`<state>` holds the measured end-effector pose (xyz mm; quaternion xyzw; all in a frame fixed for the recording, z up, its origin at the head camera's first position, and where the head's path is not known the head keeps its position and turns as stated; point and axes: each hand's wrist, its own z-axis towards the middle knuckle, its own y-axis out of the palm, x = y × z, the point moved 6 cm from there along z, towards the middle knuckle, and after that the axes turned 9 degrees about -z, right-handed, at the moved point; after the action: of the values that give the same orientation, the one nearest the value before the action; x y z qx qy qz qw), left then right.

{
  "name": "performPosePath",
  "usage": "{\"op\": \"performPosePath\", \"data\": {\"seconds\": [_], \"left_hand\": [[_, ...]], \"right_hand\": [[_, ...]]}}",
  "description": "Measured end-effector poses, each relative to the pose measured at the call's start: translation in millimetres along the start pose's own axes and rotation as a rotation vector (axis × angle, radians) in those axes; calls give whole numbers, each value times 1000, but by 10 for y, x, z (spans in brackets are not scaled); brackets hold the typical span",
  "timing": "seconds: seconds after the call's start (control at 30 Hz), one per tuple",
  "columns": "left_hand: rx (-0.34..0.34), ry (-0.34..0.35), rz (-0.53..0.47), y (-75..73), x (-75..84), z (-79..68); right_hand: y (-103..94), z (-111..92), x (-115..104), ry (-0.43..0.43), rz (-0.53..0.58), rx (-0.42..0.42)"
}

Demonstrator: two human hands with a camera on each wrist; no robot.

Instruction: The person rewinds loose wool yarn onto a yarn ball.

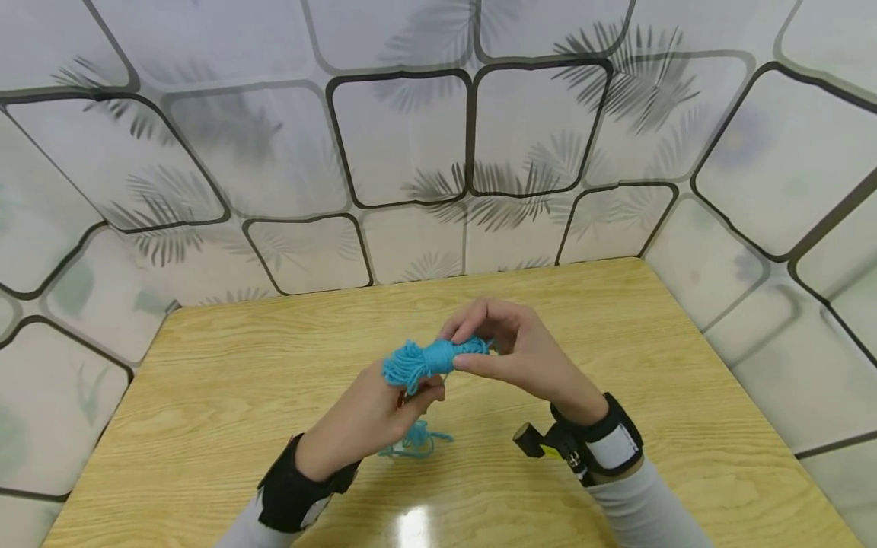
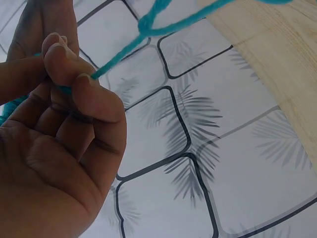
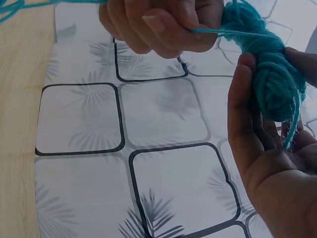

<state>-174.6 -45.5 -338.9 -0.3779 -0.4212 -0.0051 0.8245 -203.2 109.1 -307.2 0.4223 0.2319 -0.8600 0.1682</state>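
A bundle of blue yarn, wound round its middle with loops at its left end, is held above the table. My right hand grips the bundle between thumb and fingers near its right end. Below and left of it, my left hand pinches a strand of the yarn between thumb and fingertips. In the right wrist view the strand runs taut from the left fingertips across to the bundle. Part of the left fingers is hidden behind the bundle in the head view.
A small loose tangle of blue yarn lies on the wooden table below the hands. White patterned sheeting stands round the back and sides. Each wrist wears a black strap; a small camera juts from the right one.
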Motion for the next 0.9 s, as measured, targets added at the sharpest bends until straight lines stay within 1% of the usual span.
{"op": "performPosePath", "data": {"seconds": [0.07,0.17,0.23,0.3,0.43,0.6,0.77,0.9], "left_hand": [[-2,-20,-38,-11,-10,-3],[3,-5,-67,-28,-7,7],[13,8,-56,-42,-3,16],[20,11,-33,-57,-4,16],[28,0,-2,-92,1,10],[36,8,-10,-127,47,1],[36,18,-17,-137,118,-7],[33,34,4,-132,178,-11]], "right_hand": [[34,-1,-24,-10,60,-62],[103,-20,-38,18,108,-171],[151,-42,-29,60,106,-243],[189,-62,-14,99,80,-298],[224,-90,18,141,22,-361],[226,-102,65,142,-74,-385],[217,-85,104,139,-252,-346],[195,-63,120,154,-379,-294]]}}
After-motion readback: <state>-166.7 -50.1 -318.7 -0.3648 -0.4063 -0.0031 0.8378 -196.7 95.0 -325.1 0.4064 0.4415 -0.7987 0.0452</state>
